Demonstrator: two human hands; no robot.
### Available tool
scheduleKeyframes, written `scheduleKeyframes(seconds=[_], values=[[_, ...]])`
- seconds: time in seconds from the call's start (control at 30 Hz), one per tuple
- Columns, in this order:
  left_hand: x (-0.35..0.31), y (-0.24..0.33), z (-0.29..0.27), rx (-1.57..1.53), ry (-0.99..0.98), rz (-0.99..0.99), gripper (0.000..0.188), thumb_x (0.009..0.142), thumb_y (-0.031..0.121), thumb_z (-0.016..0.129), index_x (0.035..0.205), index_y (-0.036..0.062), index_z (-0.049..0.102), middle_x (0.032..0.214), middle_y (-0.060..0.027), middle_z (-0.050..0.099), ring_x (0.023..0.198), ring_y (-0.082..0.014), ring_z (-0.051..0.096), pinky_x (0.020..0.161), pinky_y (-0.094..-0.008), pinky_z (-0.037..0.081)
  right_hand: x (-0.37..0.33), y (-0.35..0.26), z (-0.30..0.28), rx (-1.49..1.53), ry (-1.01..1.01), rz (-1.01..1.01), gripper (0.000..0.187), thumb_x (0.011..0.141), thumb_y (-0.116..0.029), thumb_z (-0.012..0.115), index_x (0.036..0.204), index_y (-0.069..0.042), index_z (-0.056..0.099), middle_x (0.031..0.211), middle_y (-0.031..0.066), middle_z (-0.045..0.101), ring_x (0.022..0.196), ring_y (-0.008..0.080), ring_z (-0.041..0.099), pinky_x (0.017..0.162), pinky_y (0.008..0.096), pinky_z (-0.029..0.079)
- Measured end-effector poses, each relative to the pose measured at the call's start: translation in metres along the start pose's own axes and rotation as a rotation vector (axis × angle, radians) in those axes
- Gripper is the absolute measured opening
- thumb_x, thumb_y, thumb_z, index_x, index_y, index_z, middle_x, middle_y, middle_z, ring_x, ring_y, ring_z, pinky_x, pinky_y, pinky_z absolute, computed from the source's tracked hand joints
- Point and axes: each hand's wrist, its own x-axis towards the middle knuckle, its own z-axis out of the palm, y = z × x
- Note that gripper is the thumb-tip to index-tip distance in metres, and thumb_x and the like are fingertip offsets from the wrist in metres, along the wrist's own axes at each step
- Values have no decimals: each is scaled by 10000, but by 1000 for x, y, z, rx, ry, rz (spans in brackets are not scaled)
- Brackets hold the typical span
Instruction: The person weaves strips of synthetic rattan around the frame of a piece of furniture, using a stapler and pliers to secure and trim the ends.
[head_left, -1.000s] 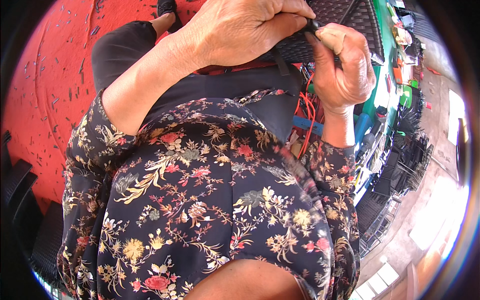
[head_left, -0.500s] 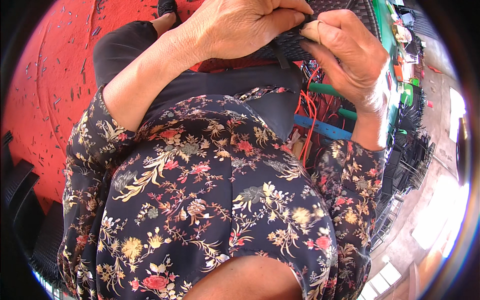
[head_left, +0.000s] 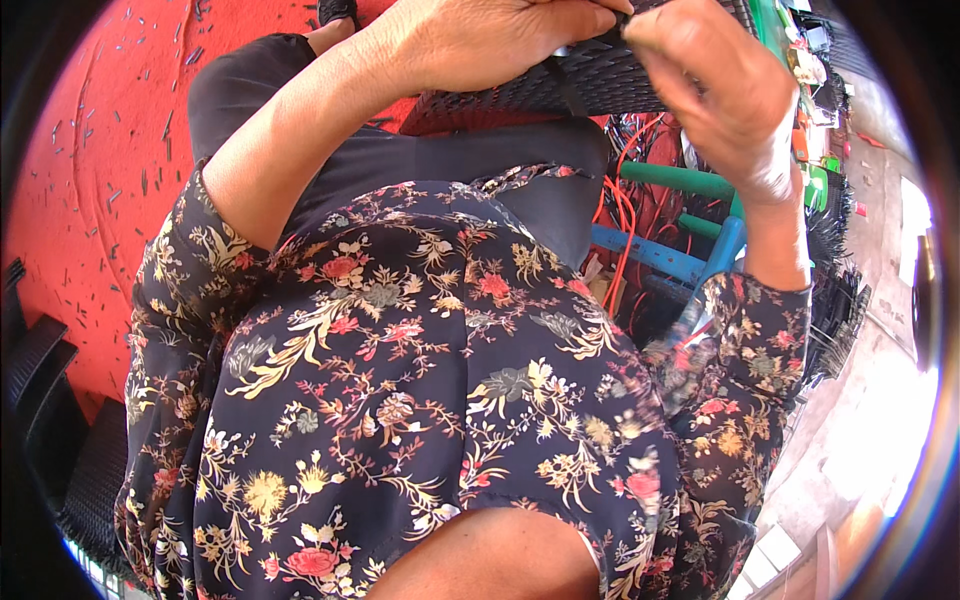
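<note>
A black woven wicker panel (head_left: pixel 520 97) rests over my lap at the top of the view. My left hand (head_left: pixel 485 40) lies over it, thumb and fingers pinched together at the panel's upper part; what sits between them is hidden. A short dark strip (head_left: pixel 568 88) runs down the weave below those fingertips. To the right, my right hand (head_left: pixel 715 90) is curled closed, slightly blurred, its fingertips close to the left thumb. Whatever it grips is too small or covered to make out.
Red flooring (head_left: pixel 100 180) at the left is strewn with black scraps. Beside my right forearm are a green bar (head_left: pixel 670 178), a blue frame (head_left: pixel 650 255) and orange cords (head_left: pixel 622 225). Black woven pieces (head_left: pixel 40 370) stand at lower left. Assorted items (head_left: pixel 810 70) line the upper right.
My right hand and forearm have moved to the right, showing more of the wicker panel and the blue frame. My left hand has shifted slightly upward, still pinched.
</note>
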Motion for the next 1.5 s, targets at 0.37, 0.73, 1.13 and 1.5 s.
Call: scheduleKeyframes(seconds=[0.37, 0.73, 1.13, 1.5], values=[[5, 13, -15, -533, -44, -378, 459, 874, 42, 610, 1275, -113, 449, 633, 29, 502, 582, -34, 448, 521, -202, 330, 13, -33, -5, 436, 8, 812, 187, 745, 123, 645, 850, -23, 591, 713, 18, 554, 583, 76, 507, 511, 225, 385], [3, -11, -4, -495, 41, -352, 579, 842, 18, 615, 1323, -163, 348, 624, 50, 489, 575, -41, 446, 560, -200, 343, -10, -14, 29, 59, 184, 203, 187, 713, 112, 637, 789, -20, 529, 709, 106, 513, 617, 245, 573, 539, 321, 439], [-3, -20, -10, -243, 5, -274, 408, 855, 58, 611, 1206, -95, 472, 637, 36, 535, 615, -58, 482, 641, -217, 428, 14, -24, -2, 408, -181, 575, 315, 687, -13, 778, 957, -24, 616, 740, 12, 534, 609, 87, 513, 539, 243, 403], [-5, -4, -2, -453, 67, -495, 457, 875, 39, 614, 1275, -92, 437, 809, -43, 619, 735, -94, 567, 658, -217, 438, 15, 5, -3, 483, -283, 570, 335, 649, -98, 844, 922, 7, 682, 714, -6, 563, 566, 46, 428, 506, 243, 341]])
